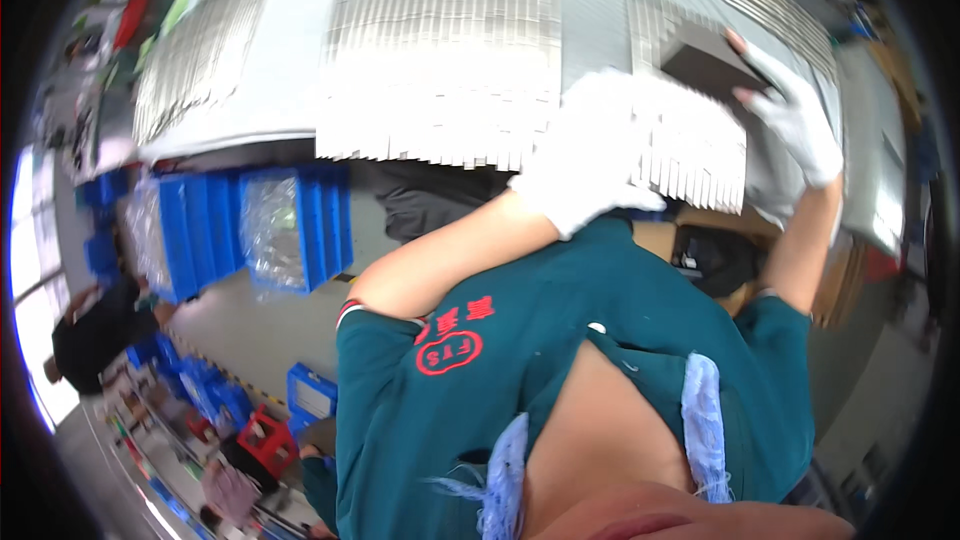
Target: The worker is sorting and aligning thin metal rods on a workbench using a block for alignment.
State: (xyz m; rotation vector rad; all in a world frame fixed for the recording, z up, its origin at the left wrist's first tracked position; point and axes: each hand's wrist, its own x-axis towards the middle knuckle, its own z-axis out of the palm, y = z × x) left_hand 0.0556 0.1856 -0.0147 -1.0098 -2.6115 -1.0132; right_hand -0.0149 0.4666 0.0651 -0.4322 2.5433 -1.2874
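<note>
1. Here's the dark grey block (708, 62), over the far part of the right-hand row of metal strips (695, 145), just left of the right grip (803, 125); whether it rests on the strips, I can't tell.
2. The right grip, in a white glove with bare fingertips, is closed on the block's right end: one fingertip at the far corner, the thumb at the near side.
3. Over to the left grip (595, 150), also white-gloved: it lies against the left side of that same row, thumb toward the near edge. Glare washes out its fingers, so how far it's open I can't tell.
4. The block itself: rectangular, matt, flat-faced, the near side darker than the top.
5. And the strips: thin, pale, silvery, packed side by side, bright with glare, their near ends slightly uneven.
6. A larger strip row (440, 60) sits left of the left grip on the grey surface (595, 25).
</note>
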